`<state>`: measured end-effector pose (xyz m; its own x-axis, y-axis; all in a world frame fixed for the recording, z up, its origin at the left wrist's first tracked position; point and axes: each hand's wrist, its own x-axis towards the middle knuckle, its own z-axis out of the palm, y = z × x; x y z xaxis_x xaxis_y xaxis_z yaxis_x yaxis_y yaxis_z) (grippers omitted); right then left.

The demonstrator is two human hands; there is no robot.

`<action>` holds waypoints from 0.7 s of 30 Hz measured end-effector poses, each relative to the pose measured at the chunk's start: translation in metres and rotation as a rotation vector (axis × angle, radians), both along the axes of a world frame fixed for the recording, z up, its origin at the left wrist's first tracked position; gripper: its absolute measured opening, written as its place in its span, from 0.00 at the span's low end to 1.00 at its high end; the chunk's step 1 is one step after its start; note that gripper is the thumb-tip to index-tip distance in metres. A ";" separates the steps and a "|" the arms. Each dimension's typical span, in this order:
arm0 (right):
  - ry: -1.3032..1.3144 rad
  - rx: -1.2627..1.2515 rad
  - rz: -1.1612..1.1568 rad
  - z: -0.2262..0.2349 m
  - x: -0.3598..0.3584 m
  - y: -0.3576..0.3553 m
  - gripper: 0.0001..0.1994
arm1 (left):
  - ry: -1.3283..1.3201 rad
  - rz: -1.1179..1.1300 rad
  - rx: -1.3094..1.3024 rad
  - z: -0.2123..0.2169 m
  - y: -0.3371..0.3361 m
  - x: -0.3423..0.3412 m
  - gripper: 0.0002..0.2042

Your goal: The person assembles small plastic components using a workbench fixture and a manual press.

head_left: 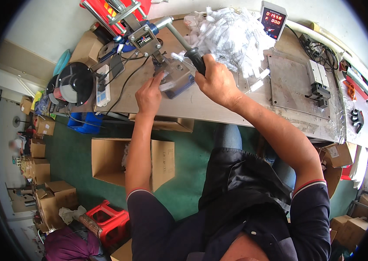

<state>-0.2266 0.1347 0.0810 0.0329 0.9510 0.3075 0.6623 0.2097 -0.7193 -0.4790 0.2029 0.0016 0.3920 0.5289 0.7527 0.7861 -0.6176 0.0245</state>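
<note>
My right hand (221,81) is wrapped round the black handle grip (195,59) of a lever press (145,41). The lever slants up and left from the grip to the press head. At the press base (177,74), my left hand (149,96) pinches a small white, see-through plastic piece (166,86) at the block's near edge. My fingertips partly hide that piece, so its exact shape is unclear. Right of the press, behind my right hand, lies a large heap of white ribbed plastic pieces with thin wires (232,39).
A counter box with red digits (273,19) stands behind the heap. A metal plate (295,87) with a clamp block (319,82) lies to the right. A power strip (102,87) and black fan-like device (74,85) are left. An open carton (162,163) sits below the table edge.
</note>
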 end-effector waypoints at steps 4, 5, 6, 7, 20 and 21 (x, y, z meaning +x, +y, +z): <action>0.023 0.008 -0.012 -0.004 -0.004 0.001 0.13 | -0.141 -0.038 -0.139 -0.003 0.005 -0.005 0.22; 0.026 0.006 0.003 -0.003 -0.005 0.001 0.13 | -0.202 -0.055 -0.222 -0.004 0.007 -0.009 0.21; 0.027 0.006 0.007 -0.001 -0.006 0.000 0.13 | -0.264 -0.070 -0.305 -0.006 0.008 -0.013 0.21; 0.035 0.003 0.009 -0.001 -0.004 -0.002 0.12 | -0.266 -0.071 -0.308 -0.004 0.008 -0.012 0.21; 0.014 -0.051 -0.008 0.008 -0.003 -0.002 0.14 | -0.372 -0.002 -0.752 0.020 0.006 -0.010 0.07; 0.015 -0.051 -0.008 0.008 -0.004 -0.002 0.14 | -0.393 -0.003 -0.773 0.018 0.009 -0.013 0.07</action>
<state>-0.2310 0.1323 0.0889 0.0447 0.9652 0.2578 0.6529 0.1671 -0.7388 -0.4918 0.2114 0.0198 0.1814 0.9473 0.2640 0.6312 -0.3180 0.7074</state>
